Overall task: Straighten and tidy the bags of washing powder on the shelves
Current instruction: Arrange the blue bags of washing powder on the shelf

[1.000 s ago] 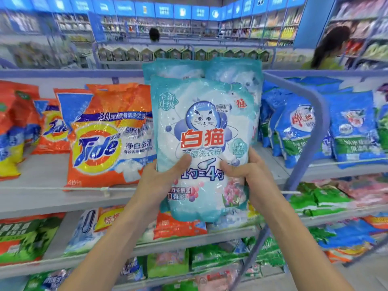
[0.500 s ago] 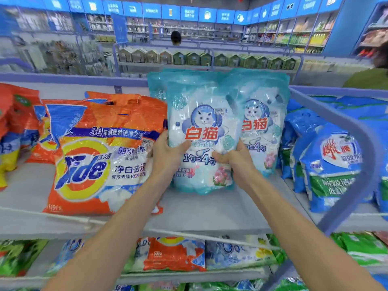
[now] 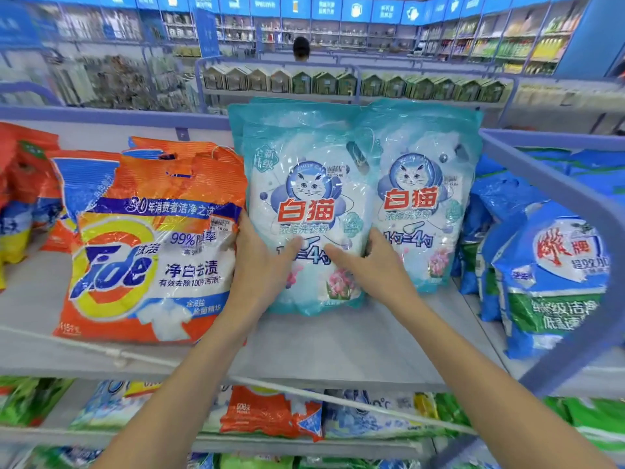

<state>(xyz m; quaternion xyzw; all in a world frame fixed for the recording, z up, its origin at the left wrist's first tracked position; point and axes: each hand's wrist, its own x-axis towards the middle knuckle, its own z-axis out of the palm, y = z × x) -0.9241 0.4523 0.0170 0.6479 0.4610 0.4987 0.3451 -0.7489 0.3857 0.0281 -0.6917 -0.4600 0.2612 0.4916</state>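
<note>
Now, your left hand (image 3: 260, 265): grips the left edge of the front teal bag (image 3: 304, 184) — thumb across its face.
Your right hand (image 3: 370, 262): grips its right edge, thumb on the front, fingers curled round it.
Where it stands: upright on the top shelf (image 3: 338, 346), between the orange Tide bag (image 3: 148, 258) and a second teal bag (image 3: 422, 198).

Single head-worn wide-angle view, looking forward and slightly down, close to the top shelf (image 3: 338, 346); store aisles visible beyond.
</note>
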